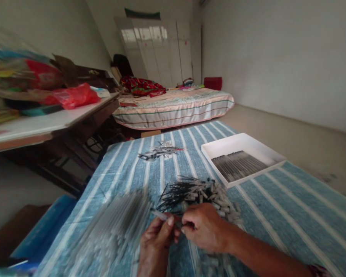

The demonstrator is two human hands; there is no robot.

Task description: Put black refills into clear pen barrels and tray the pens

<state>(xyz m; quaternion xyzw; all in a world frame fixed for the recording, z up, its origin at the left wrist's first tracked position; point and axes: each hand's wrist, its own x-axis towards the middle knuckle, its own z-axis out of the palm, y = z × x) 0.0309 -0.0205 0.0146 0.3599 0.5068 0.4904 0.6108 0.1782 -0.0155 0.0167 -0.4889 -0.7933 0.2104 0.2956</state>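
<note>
My left hand (158, 234) is closed, its thumb and fingers pinching a pale, translucent pen (159, 214) with a dark tip pointing up and left. Close against its fingertips, my right hand (203, 227) is also closed in a pinch; what lies between its fingers is too small and blurred to make out. Just beyond the hands lies a heap of thin black pen refills (175, 194), mixed on its right with short pale pen caps (219, 200). To the left of my left hand, many clear pen barrels (118, 219) lie side by side, smeared by blur.
A white shallow box (248, 144) at the right holds a row of dark-filled pens (238, 165). Farther back lies a small pile of thin dark pieces (161, 151) on the striped cloth (121, 163). A cluttered side table (60, 119) stands left; a bed (173, 107) is beyond.
</note>
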